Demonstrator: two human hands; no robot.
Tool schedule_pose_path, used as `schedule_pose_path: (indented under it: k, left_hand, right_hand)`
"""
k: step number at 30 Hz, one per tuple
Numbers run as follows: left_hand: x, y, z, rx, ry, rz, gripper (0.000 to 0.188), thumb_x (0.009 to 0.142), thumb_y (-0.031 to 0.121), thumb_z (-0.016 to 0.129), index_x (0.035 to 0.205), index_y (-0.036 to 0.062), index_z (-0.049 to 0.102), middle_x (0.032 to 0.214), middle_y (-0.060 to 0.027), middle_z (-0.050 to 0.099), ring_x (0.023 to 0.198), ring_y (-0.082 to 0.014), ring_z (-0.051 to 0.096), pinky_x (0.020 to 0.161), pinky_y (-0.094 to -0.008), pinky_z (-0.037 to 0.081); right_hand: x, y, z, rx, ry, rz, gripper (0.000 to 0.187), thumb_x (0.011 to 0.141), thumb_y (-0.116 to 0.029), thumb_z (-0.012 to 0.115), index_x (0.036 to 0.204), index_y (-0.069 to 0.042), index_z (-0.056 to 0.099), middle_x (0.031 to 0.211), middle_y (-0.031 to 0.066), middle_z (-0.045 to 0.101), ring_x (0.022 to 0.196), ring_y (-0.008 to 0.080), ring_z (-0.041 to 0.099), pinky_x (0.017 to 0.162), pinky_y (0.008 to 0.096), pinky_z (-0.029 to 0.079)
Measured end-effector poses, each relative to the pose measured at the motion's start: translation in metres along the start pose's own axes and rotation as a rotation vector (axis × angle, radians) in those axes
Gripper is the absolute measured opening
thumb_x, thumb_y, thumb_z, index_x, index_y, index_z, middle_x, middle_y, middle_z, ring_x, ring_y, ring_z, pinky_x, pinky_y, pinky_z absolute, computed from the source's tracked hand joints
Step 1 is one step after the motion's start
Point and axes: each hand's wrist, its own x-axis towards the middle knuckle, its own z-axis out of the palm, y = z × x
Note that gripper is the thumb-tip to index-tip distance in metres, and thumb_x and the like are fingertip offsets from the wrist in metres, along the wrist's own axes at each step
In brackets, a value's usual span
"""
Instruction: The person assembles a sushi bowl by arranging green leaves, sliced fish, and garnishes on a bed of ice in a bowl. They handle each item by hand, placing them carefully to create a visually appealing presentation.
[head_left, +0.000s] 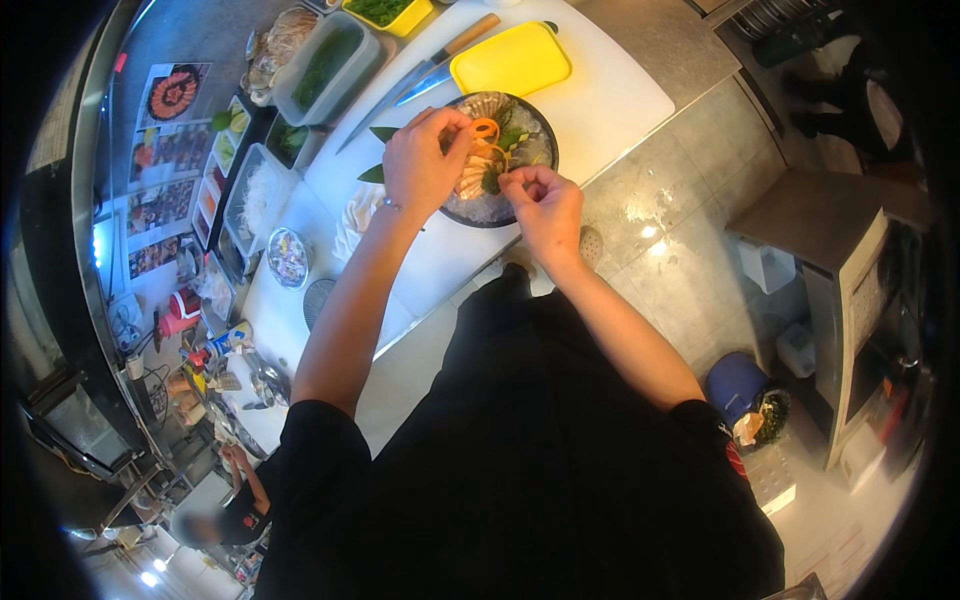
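Observation:
A round dark bowl (553, 135) filled with crushed ice (485, 209) sits at the board's near edge. Pale orange sliced seafood (473, 180) and green leaves (513, 137) are arranged on the ice. My left hand (422, 165) reaches over the bowl's left side, thumb and forefinger closed at a curled orange strip (486, 128) that looks like carrot. At the right side, my right hand (546, 210) pinches thumb against finger beside a dark green sprig (491, 181). Whatever is in that pinch is too small to make out.
Beyond the bowl lie a yellow tray (512, 64) and knives (425, 82) on the white cutting board (615, 75). Leftward are a tub of greens (328, 70), shredded white garnish (262, 195) and a foil-like round dish (288, 258). A blue bin (735, 385) stands right; another person (240, 510) is lower left.

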Motion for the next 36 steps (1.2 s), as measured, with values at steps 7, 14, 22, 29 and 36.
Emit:
schedule_pose_path:
  k: [7, 14, 22, 29, 36]
  left_hand:
    - [-0.016, -0.002, -0.009, -0.051, -0.107, -0.095, 0.013, 0.1, 0.021, 0.079, 0.108, 0.0106, 0.08, 0.088, -0.0038, 0.082, 0.051, -0.012, 0.063, 0.052, -0.0327, 0.046]
    - [0.005, 0.001, -0.005, -0.006, -0.113, -0.057, 0.017, 0.095, 0.022, 0.08, 0.106, 0.0093, 0.082, 0.09, -0.0063, 0.082, 0.071, -0.0222, 0.076, 0.069, -0.0352, 0.057]
    - [0.011, 0.003, -0.003, 0.101, -0.188, -0.109, 0.019, 0.089, 0.022, 0.08, 0.101, 0.0077, 0.083, 0.09, -0.0089, 0.082, 0.081, -0.0266, 0.079, 0.077, -0.0393, 0.061]
    - [0.015, 0.012, -0.008, 0.091, -0.245, -0.168, 0.022, 0.089, 0.022, 0.08, 0.106, 0.0084, 0.084, 0.086, -0.008, 0.081, 0.074, -0.0259, 0.078, 0.074, -0.0381, 0.06]
    - [0.012, 0.009, -0.009, 0.081, -0.22, -0.126, 0.025, 0.09, 0.023, 0.081, 0.112, 0.0102, 0.084, 0.083, -0.0065, 0.08, 0.066, -0.0226, 0.074, 0.068, -0.0362, 0.058]
  right_hand:
    - [0.0, 0.001, -0.003, -0.037, -0.026, -0.024, 0.014, 0.097, -0.013, 0.084, 0.092, -0.001, 0.079, 0.064, -0.0078, 0.056, 0.058, 0.0009, 0.042, 0.053, 0.0245, 0.032]
    - [0.006, 0.004, -0.006, -0.098, -0.011, 0.004, 0.015, 0.092, -0.021, 0.083, 0.09, -0.007, 0.082, 0.059, 0.0027, 0.063, 0.053, 0.0142, 0.056, 0.055, 0.0365, 0.045]
    - [0.0, -0.003, -0.008, -0.243, -0.027, -0.049, 0.015, 0.088, -0.021, 0.084, 0.089, -0.007, 0.082, 0.064, 0.0031, 0.065, 0.058, 0.0151, 0.059, 0.058, 0.0349, 0.049]
    - [0.0, -0.008, -0.01, -0.45, -0.051, -0.121, 0.016, 0.088, -0.026, 0.085, 0.091, -0.011, 0.083, 0.067, 0.0087, 0.071, 0.061, 0.0252, 0.068, 0.062, 0.0411, 0.054]
    - [-0.001, -0.011, -0.011, -0.533, -0.076, -0.178, 0.02, 0.089, -0.032, 0.086, 0.092, -0.013, 0.079, 0.068, 0.0088, 0.073, 0.062, 0.0292, 0.071, 0.064, 0.0435, 0.057]
